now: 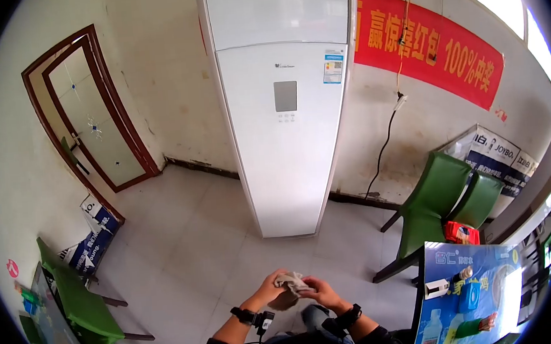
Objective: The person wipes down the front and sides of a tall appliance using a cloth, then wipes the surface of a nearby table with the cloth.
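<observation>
Right in front of the person's body, both forearms slant inward and the hands come together over a crumpled, pale cloth (288, 285). The left hand (268, 289) grips it from the left, fingers bent over the bunched upper part, the wrist a little below. The right hand (324, 292) closes on the opposite edge, its fingers pointing in toward the cloth; I can't make out exactly where the thumb presses. So both hands are holding the same piece, near each other, and a darker fold hangs between them, up in the air over the tiled floor (184, 242). A dark band circles each wrist. Beyond stands a tall white air conditioner (288, 171). To the person's right, well apart from the cloth, I see a bench (435, 276) with a blue printed top and, behind it, green chairs (433, 190).
</observation>
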`<control>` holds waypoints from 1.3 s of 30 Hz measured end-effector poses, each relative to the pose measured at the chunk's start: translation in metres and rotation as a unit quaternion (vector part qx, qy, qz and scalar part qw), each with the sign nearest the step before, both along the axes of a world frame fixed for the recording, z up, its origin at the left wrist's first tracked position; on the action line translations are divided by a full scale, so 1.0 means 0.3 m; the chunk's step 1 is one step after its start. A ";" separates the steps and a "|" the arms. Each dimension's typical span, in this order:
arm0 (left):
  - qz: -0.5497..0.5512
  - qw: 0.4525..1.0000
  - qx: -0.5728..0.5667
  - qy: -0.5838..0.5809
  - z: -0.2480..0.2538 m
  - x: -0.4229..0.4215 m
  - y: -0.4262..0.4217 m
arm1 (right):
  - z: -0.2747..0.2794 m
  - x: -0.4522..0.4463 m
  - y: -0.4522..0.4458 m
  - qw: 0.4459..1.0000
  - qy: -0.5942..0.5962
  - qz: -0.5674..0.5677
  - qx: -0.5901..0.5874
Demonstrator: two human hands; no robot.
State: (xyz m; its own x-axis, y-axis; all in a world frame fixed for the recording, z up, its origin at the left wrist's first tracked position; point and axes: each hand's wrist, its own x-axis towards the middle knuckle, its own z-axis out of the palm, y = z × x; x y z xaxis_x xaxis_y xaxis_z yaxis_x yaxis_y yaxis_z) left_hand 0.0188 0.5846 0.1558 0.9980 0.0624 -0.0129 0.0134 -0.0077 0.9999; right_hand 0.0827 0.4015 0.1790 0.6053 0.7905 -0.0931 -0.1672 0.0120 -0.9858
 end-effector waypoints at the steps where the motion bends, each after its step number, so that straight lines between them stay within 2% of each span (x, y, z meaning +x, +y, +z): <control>1: 0.001 1.000 -0.002 -0.002 0.005 0.014 0.015 | 0.002 0.016 0.020 1.000 -0.013 0.015 -0.022; 3: 0.028 0.993 0.110 -0.011 0.016 0.054 0.046 | 0.010 0.069 0.057 0.993 -0.028 0.010 -0.112; 8: 0.018 0.994 0.109 -0.007 0.083 0.271 0.084 | -0.005 0.331 0.112 0.995 -0.058 -0.004 -0.077; 10: 0.007 1.000 -0.003 0.007 0.135 0.345 0.093 | -0.023 0.454 0.128 0.996 -0.036 0.007 -0.080; 11: 0.005 1.000 0.006 0.010 0.139 0.383 0.107 | -0.017 0.509 0.128 0.999 -0.007 0.014 -0.052; 13: -0.042 0.994 -0.085 0.045 0.139 0.456 0.136 | -0.001 0.608 0.132 0.997 0.066 0.037 -0.029; 15: -0.033 0.995 -0.085 0.051 0.136 0.508 0.174 | -0.023 0.691 0.171 0.995 0.073 0.064 -0.017; 17: -0.037 0.997 -0.016 0.059 0.072 0.557 0.222 | -0.023 0.752 0.207 0.995 0.043 0.080 -0.051; 19: -0.005 0.998 -0.004 0.066 0.043 0.598 0.277 | 0.020 0.793 0.261 0.995 0.004 0.087 -0.057; 21: 0.025 0.993 0.108 0.046 0.113 0.669 0.352 | 0.079 0.850 0.326 0.990 -0.099 0.098 -0.037; 22: 0.052 0.996 0.077 -0.010 0.152 0.705 0.389 | 0.118 0.885 0.362 0.984 -0.140 0.091 -0.058; 23: 0.050 0.985 0.148 -0.075 0.210 0.758 0.436 | 0.135 0.933 0.408 0.978 -0.177 0.081 -0.076; 24: 0.044 0.965 0.218 -0.139 0.277 0.817 0.487 | 0.186 0.978 0.455 0.976 -0.204 0.059 -0.043; 25: 0.064 0.959 0.226 -0.159 0.348 0.873 0.528 | 0.264 1.012 0.504 0.968 -0.248 0.016 0.020; 26: 0.076 0.922 0.268 -0.268 0.484 0.923 0.551 | 0.376 1.045 0.547 0.940 -0.338 -0.006 0.045; 27: 0.093 0.899 0.293 -0.312 0.608 0.965 0.575 | 0.471 1.075 0.594 0.930 -0.355 -0.021 0.091; 29: 0.141 0.816 0.351 -0.436 0.793 1.060 0.645 | 0.725 1.079 0.669 0.901 -0.409 -0.065 0.131; 31: 0.168 0.796 0.352 -0.463 0.965 1.104 0.679 | 0.880 1.098 0.789 0.815 -0.526 -0.140 0.199; 33: 0.202 0.760 0.363 -0.501 1.070 1.151 0.737 | 0.977 1.135 0.891 0.770 -0.581 -0.191 0.182; 34: 0.213 0.732 0.377 -0.526 1.107 1.172 0.779 | 1.013 1.151 0.936 0.724 -0.627 -0.235 0.164; 35: 0.220 0.742 0.374 -0.511 1.130 1.179 0.815 | 1.049 1.166 0.977 0.720 -0.630 -0.241 0.160; 37: 0.266 0.675 0.427 -0.540 1.187 1.158 0.866 | 1.112 1.195 1.051 0.545 -0.755 -0.333 0.149; 38: 0.260 0.673 0.426 -0.546 1.193 1.147 0.891 | 1.130 1.207 1.086 0.499 -0.781 -0.345 0.150; 39: 0.253 0.648 0.464 -0.548 1.185 1.129 0.908 | 1.128 1.216 1.127 0.495 -0.780 -0.353 0.148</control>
State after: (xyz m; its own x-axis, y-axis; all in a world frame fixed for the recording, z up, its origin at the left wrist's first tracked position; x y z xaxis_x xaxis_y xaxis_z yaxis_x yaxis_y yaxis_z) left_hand 0.3576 0.8570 0.5112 0.2252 -0.1411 0.9641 -0.4647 -0.8852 -0.0210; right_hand 0.4477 0.7396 0.5174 -0.1064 0.1694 0.9798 0.9437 -0.2932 0.1532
